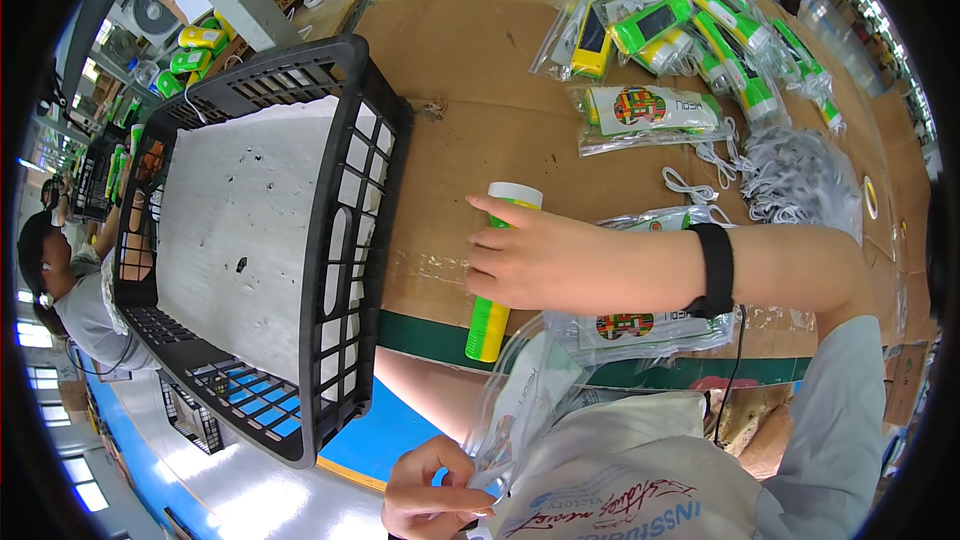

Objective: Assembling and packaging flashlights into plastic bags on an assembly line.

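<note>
black crate holds a white liner sheet only.

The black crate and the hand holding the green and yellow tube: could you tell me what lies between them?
Only bare cardboard separates the black crate from the right hand gripping the tube, in the head view.

The cardboard-covered tabletop carries a black plastic crate just left of the fingers, bagged green and yellow torches well beyond them, and white cords to their right.
</note>
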### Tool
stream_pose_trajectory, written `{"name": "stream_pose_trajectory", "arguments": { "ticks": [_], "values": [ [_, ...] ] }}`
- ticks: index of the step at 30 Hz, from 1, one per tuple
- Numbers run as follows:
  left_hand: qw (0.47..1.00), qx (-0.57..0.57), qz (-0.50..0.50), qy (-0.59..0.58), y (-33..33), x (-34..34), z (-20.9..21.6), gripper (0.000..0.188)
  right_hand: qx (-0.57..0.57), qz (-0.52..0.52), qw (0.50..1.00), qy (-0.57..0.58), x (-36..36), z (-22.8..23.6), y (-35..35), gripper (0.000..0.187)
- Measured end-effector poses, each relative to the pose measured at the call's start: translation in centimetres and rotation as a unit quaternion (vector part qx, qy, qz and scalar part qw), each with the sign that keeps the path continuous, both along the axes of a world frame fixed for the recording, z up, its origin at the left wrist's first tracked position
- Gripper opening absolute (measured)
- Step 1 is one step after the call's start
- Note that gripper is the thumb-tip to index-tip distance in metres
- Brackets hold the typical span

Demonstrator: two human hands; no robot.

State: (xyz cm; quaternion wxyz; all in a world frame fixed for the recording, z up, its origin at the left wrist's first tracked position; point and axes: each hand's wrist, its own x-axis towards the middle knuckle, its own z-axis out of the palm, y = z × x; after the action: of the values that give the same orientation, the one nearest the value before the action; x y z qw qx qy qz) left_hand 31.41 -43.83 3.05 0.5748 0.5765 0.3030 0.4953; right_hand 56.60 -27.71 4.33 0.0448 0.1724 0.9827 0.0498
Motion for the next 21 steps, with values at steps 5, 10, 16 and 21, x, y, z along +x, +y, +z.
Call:
{"name": "stream_pose_trajectory", "arguments": {
  "ticks": [5,10,16,21],
  "values": [
    [0.996,0.032,0.029,0.072,-0.2,-0.3,0.6,0.015,-0.096,-0.114,0.981,0.120,1.8,1.4,1.9,0.033],
    [0.980,0.055,0.029,0.191,0.8,1.4,2.0,0.021,-0.545,-0.218,0.594,0.550,3.4,5.7,-0.5,0.043],
    [0.897,0.233,0.031,0.375,4.3,6.2,3.3,0.029,-0.553,-0.281,0.581,0.526,2.8,6.5,-5.4,0.055],
    [0.865,0.287,0.068,0.405,5.2,7.4,2.6,0.034,-0.358,-0.234,0.830,0.359,4.3,5.6,-6.2,0.069]
  ]
}}
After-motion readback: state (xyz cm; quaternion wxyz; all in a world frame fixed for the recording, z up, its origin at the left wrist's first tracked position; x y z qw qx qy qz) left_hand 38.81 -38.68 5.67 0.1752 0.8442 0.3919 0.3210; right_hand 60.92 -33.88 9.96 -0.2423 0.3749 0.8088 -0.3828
